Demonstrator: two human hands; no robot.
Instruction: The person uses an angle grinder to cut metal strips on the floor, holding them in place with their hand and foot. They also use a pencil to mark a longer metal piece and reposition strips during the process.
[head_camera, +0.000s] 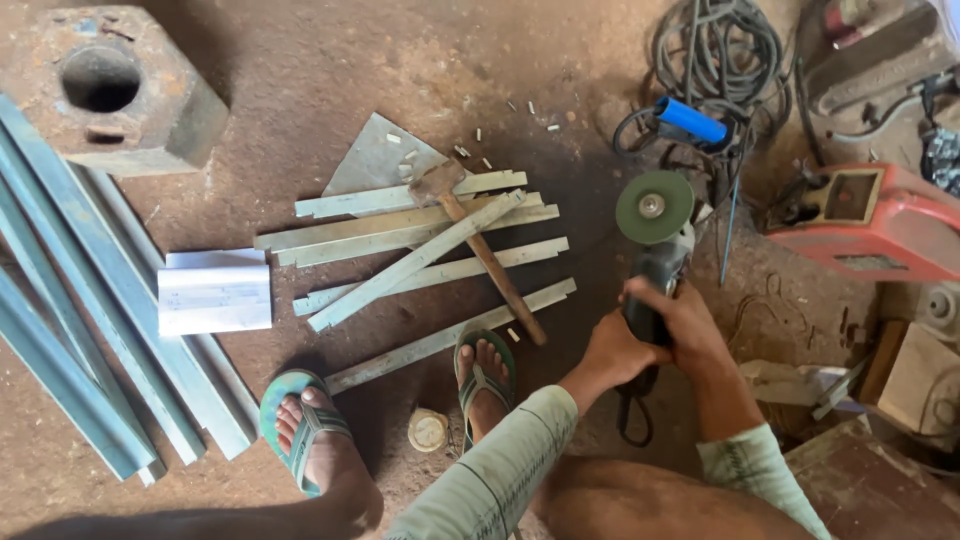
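Both my hands clench the grinder (650, 285), left hand (618, 350) and right hand (690, 325); its body runs straight ahead of my fingers, disc (655, 207) beyond them.

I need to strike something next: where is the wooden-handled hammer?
In the head view, centre: the wooden-handled hammer lies across the pale metal strips, left of the angle grinder.

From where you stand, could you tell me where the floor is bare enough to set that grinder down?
Bare dirt lies between the rusty block and the metal strips, and in front of the grinder up to the cable coil. It is crowded around the strips, hammer, long channels and red machine.
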